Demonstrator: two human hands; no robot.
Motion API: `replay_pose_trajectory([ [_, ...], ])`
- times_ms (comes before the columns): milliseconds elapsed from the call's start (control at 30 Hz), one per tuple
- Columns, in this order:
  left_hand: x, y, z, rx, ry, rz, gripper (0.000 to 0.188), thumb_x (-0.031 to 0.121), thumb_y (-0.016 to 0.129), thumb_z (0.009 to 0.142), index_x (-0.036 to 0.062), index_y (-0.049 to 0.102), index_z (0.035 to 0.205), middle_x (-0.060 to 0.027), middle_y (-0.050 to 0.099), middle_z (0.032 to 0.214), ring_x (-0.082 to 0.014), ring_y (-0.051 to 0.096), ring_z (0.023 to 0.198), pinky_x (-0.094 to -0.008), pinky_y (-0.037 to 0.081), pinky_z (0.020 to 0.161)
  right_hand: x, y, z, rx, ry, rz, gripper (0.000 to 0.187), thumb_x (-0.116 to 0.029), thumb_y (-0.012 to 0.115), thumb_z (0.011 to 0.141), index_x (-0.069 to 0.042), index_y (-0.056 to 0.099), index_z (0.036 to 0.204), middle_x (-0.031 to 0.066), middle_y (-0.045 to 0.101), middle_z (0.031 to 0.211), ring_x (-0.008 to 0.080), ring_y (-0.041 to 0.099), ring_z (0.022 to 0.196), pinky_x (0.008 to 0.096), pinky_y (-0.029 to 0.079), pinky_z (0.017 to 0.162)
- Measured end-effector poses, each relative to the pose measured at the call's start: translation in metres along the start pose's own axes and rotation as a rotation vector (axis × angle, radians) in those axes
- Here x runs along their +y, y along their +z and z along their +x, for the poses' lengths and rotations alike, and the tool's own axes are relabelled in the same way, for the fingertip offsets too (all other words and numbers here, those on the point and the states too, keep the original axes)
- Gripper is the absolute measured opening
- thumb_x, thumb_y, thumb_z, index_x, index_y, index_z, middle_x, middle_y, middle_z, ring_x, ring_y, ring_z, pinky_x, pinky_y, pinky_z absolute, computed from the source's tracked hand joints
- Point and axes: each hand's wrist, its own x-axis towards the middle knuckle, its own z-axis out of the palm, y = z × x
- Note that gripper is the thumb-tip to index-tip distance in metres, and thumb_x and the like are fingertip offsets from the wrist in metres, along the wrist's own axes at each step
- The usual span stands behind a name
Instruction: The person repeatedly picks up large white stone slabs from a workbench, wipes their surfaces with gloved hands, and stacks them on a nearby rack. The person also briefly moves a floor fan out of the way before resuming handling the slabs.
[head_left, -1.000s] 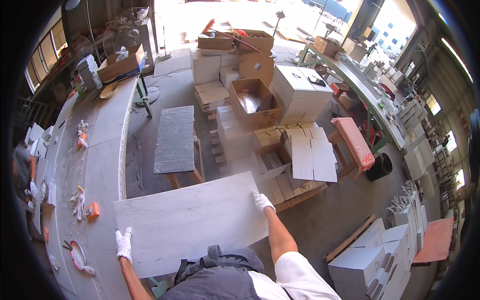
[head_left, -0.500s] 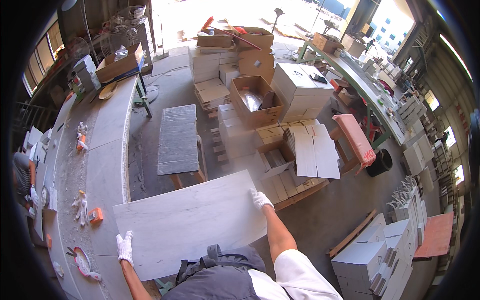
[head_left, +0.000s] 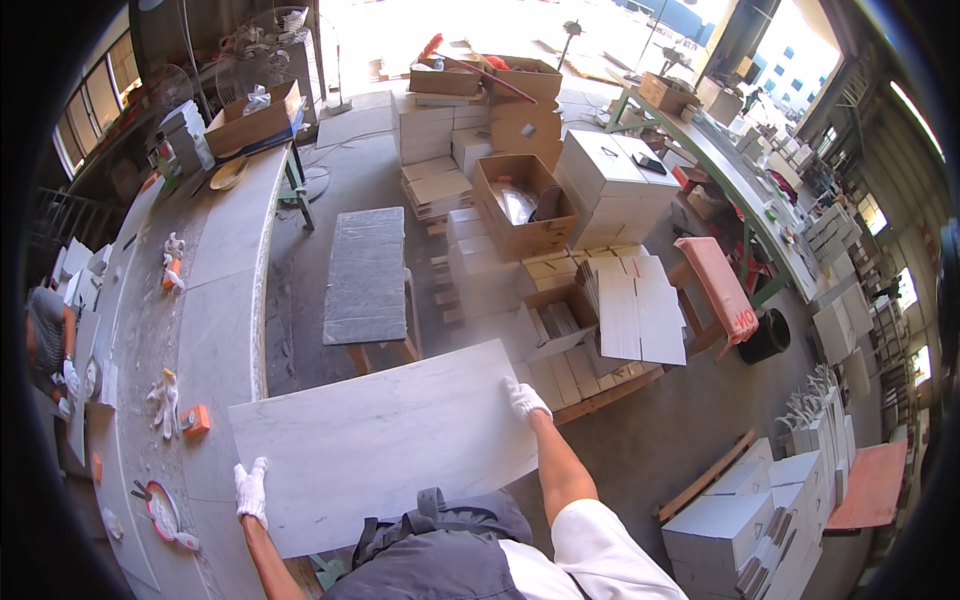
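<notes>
A white marble slab (head_left: pixel 385 450) with faint grey veins lies across in front of my body, tilted a little, its right end farther away. My left hand (head_left: pixel 251 492), in a white knit glove, grips its left edge near the near corner. At the right edge my right hand (head_left: pixel 526 399), gloved alike, is closed on the slab, with the fingers partly hidden. The slab's left part overlaps the long stone-topped bench (head_left: pixel 236 255) in view; whether it touches the bench I cannot tell.
Beyond the slab stand a grey-topped stand (head_left: pixel 364 280) and stacked cartons around an open cardboard box (head_left: pixel 520 235). Loose gloves (head_left: pixel 163 403), an orange block (head_left: pixel 196 420) and a bowl (head_left: pixel 161 508) lie on the bench. A co-worker (head_left: pixel 48 335) is at far left; white boxes (head_left: pixel 715 530) stand right.
The surroundings have shifted slightly right in view as my head turned a little left. Both hands keep the same hold on the marble slab, which has barely moved relative to my body.
</notes>
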Motion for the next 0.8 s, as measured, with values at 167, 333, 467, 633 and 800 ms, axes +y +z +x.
replay_pose_trajectory([
  [167, -0.009, -0.002, 0.004, 0.033, -0.007, 0.038, 0.090, 0.042, 0.065, 0.094, -0.0071, 0.019, 0.154, -0.0188, 0.026, 0.161, -0.0267, 0.027, 0.149, -0.0357, 0.022, 0.120, -0.003, 0.002, 0.004, 0.001, 0.003, -0.037, 0.084, -0.072, 0.034, 0.096, 0.002, 0.062, 0.126, 0.0269, 0.062, 0.127, 0.0433, 0.054, 0.125, 0.0468, 0.042, 0.105],
  [333, -0.002, -0.005, -0.007, 0.027, -0.038, 0.007, 0.093, 0.046, 0.065, 0.093, -0.0059, 0.019, 0.155, -0.0193, 0.027, 0.161, -0.0286, 0.030, 0.148, -0.0369, 0.025, 0.119, -0.010, 0.003, 0.002, -0.006, -0.021, -0.041, 0.082, -0.069, 0.033, 0.097, 0.002, 0.062, 0.124, 0.0266, 0.063, 0.126, 0.0437, 0.054, 0.125, 0.0465, 0.042, 0.104],
  [467, 0.005, -0.010, -0.024, 0.055, -0.094, -0.026, 0.096, 0.047, 0.068, 0.088, -0.0042, 0.022, 0.155, -0.0203, 0.032, 0.159, -0.0302, 0.032, 0.147, -0.0375, 0.028, 0.118, -0.017, 0.004, 0.003, -0.075, -0.065, -0.068, 0.081, -0.067, 0.033, 0.098, 0.003, 0.062, 0.126, 0.0273, 0.062, 0.126, 0.0434, 0.055, 0.125, 0.0450, 0.043, 0.102],
  [633, 0.010, -0.025, -0.031, 0.025, -0.142, 0.082, 0.101, 0.063, 0.063, 0.084, 0.0036, 0.024, 0.156, -0.0248, 0.032, 0.157, -0.0399, 0.030, 0.146, -0.0467, 0.026, 0.119, -0.015, 0.017, 0.013, -0.114, -0.107, -0.003, 0.084, -0.068, 0.033, 0.100, 0.006, 0.059, 0.130, 0.0169, 0.068, 0.121, 0.0294, 0.062, 0.109, 0.0393, 0.046, 0.093],
  [800, 0.005, -0.040, -0.036, 0.007, -0.179, 0.045, 0.099, 0.058, 0.063, 0.086, -0.0004, 0.024, 0.155, -0.0264, 0.034, 0.156, -0.0388, 0.034, 0.144, -0.0439, 0.030, 0.117, -0.010, 0.035, 0.037, -0.190, -0.090, 0.077, 0.084, -0.068, 0.035, 0.100, 0.005, 0.056, 0.134, 0.0109, 0.065, 0.126, 0.0246, 0.059, 0.111, 0.0352, 0.044, 0.097],
])
